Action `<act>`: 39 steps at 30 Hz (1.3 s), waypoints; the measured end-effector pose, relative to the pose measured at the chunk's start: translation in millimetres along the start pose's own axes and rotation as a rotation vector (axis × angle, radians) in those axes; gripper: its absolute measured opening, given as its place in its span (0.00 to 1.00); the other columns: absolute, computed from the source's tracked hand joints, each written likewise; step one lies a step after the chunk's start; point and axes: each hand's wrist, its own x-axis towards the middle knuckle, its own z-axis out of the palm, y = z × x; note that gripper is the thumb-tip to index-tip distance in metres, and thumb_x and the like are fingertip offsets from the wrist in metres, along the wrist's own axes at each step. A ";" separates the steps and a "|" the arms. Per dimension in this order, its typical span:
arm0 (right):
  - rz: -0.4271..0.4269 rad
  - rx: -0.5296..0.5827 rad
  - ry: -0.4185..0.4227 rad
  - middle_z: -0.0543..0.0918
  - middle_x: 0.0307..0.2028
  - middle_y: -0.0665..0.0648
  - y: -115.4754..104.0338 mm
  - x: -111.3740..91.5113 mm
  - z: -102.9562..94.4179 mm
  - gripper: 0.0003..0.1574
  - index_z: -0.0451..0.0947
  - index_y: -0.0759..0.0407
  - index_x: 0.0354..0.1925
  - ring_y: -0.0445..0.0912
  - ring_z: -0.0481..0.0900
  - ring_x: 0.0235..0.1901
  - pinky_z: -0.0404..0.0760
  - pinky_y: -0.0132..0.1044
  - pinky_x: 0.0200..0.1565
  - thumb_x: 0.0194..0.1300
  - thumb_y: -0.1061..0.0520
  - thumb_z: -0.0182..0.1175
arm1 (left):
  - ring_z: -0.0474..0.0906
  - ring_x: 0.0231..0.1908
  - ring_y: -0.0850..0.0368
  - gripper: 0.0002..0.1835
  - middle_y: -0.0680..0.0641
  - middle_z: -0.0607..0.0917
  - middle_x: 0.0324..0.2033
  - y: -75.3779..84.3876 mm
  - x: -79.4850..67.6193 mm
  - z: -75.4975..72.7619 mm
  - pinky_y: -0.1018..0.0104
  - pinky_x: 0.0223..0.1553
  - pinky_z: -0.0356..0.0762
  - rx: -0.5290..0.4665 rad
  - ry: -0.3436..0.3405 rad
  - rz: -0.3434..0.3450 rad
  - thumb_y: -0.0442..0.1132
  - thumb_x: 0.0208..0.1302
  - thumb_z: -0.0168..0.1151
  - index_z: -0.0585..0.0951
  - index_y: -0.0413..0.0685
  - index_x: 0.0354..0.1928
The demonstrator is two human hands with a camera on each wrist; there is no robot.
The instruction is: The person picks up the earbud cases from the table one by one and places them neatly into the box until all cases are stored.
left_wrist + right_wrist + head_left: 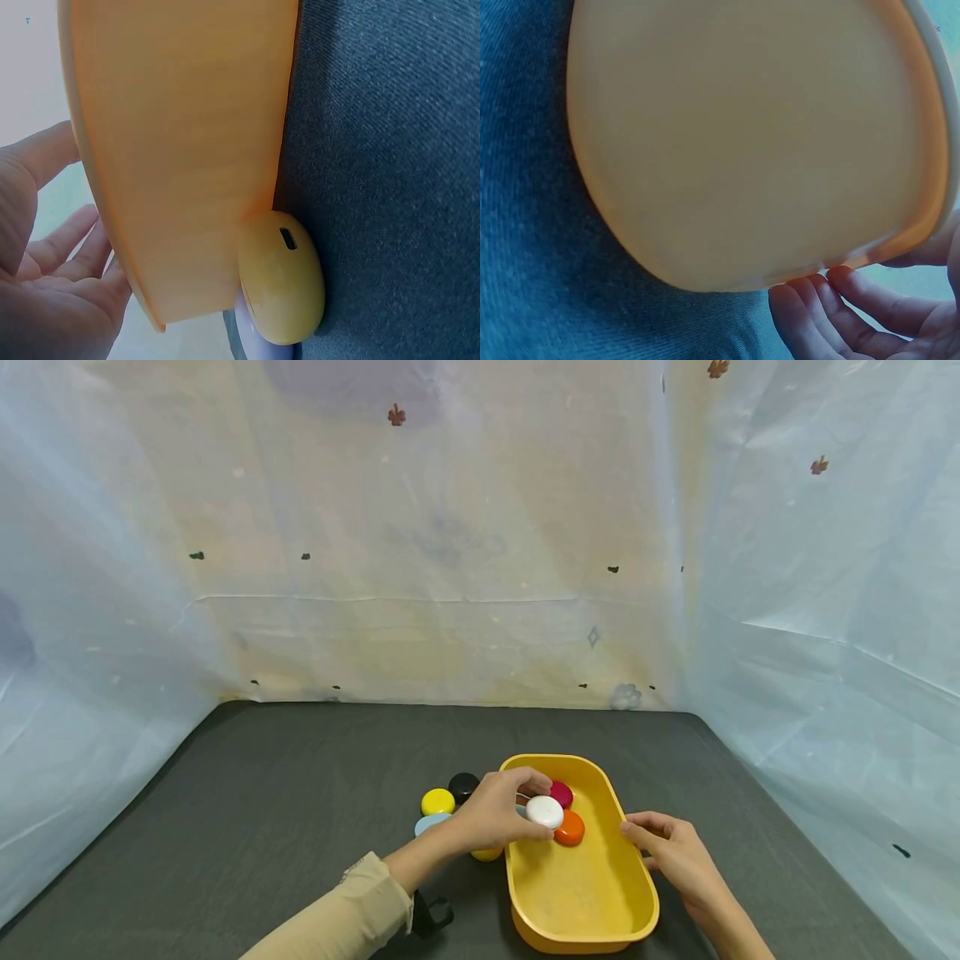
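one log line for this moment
left hand: around white piece, grip unclear | right hand: holds yellow tray rim | in tray: red piece, orange piece | outside: black piece

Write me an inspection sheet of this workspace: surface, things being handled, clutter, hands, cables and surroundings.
Surface: dark grey tabletop.
Job's things: yellow tray; crimson piece and orange piece inside, overlapped by white piece; black piece, yellow piece and light blue piece outside, left of it.
Clutter: dark object by beige sleeve, identity unclear.
Left hand: reaches over the tray's side, curved around the white piece; whether it grips is unclear.
Right hand: holds the tray's right rim.
Cables: nothing seen.
Surroundings: patterned sheeting on three sides.
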 end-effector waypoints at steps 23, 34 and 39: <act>0.001 0.001 -0.002 0.84 0.40 0.57 -0.5 0.8 1.8 0.23 0.79 0.69 0.51 0.50 0.80 0.40 0.85 0.44 0.38 0.69 0.51 0.62 | 0.78 0.50 0.56 0.27 0.52 0.83 0.48 -0.8 -2.8 -3.6 0.67 0.54 0.74 0.006 -0.025 -0.025 0.39 0.52 0.78 0.79 0.44 0.55; 0.005 -0.001 -0.001 0.84 0.39 0.57 0.1 0.7 2.9 0.23 0.80 0.69 0.51 0.50 0.80 0.39 0.85 0.44 0.37 0.69 0.51 0.62 | 0.78 0.52 0.50 0.26 0.47 0.82 0.51 -1.2 -6.8 -3.0 0.65 0.56 0.74 -0.028 -0.011 -0.022 0.38 0.54 0.76 0.79 0.45 0.55; 0.003 -0.009 -0.008 0.84 0.41 0.56 0.4 0.0 0.0 0.24 0.80 0.69 0.52 0.50 0.79 0.40 0.84 0.44 0.38 0.69 0.50 0.62 | 0.77 0.53 0.48 0.23 0.52 0.82 0.49 0.0 -11.3 -5.1 0.65 0.56 0.74 -0.050 0.024 0.005 0.39 0.56 0.75 0.80 0.46 0.54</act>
